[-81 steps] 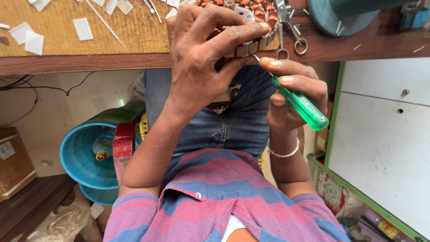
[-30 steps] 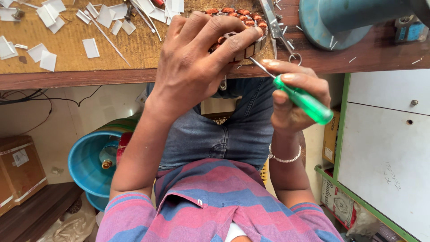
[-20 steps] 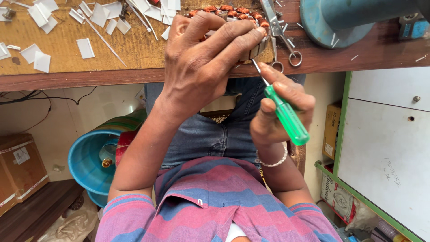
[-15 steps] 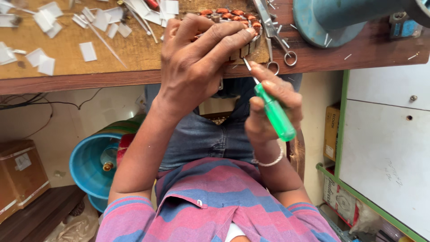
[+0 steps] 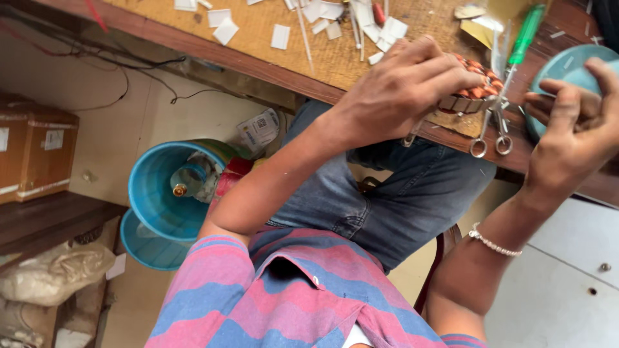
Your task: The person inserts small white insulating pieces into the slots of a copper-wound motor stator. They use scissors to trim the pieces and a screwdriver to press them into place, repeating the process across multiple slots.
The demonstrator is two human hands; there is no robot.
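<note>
scissors (image 5: 490, 132) right of stator (image 5: 474, 90) (on bench (image 5: 322, 61))

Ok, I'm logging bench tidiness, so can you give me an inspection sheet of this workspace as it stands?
Surface: wooden bench with a yellowish board top.
Job's things: copper-wound core at the bench edge; green-handled screwdriver lying on the bench beyond it.
Clutter: white paper slips scattered on the board; scissors overhanging the edge; teal dish.
Hands: left hand closed over the core; right hand at the dish, grip unclear.
Cables: dark wires strung under the bench.
Surroundings: blue buckets, cardboard box, white cabinet.
</note>
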